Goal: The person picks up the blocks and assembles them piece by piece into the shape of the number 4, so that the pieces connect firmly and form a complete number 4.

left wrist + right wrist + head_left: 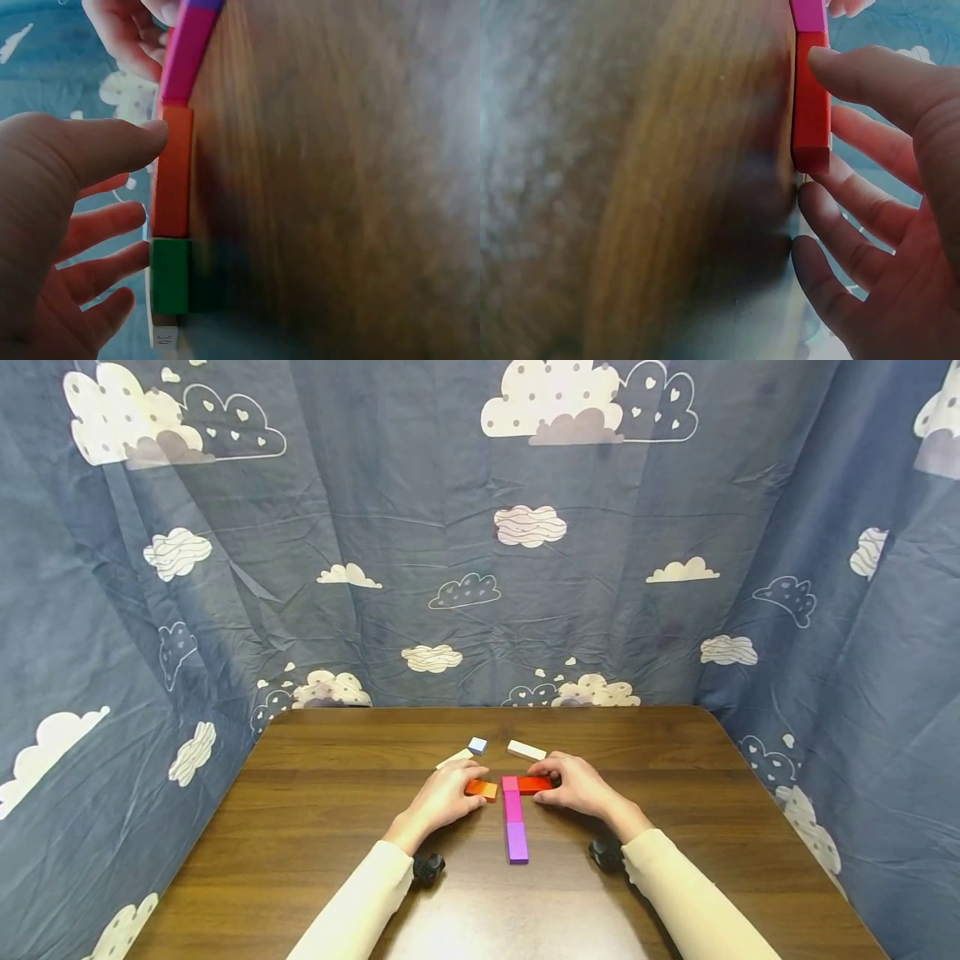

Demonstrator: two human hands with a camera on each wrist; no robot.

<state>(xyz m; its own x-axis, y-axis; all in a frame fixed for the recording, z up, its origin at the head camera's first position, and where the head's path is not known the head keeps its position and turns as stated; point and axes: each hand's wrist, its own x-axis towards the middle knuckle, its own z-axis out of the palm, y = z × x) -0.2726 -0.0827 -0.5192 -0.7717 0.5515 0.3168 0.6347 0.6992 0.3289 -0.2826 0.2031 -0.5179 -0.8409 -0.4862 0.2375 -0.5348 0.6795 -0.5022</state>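
Observation:
In the head view my left hand [447, 793] pinches an orange block [482, 789] between thumb and fingers. A green block [171, 276] meets the far end of the orange one in the left wrist view; from above, the hand hides it. My right hand [579, 785] holds a red block [534, 785], its thumb on the near side and fingers behind. The red block's left end sits against a pink block [510, 784]. Below the pink, a magenta block [513, 807] and a purple block [517, 843] run in line toward me.
Past the hands lie a white block [527, 750], a pale cream block [454, 758] and a small light-blue block [477, 745]. The brown wooden table [315, 843] ends at a blue curtain [420, 543] with cloud prints. Black wrist devices [429, 868] hang under both sleeves.

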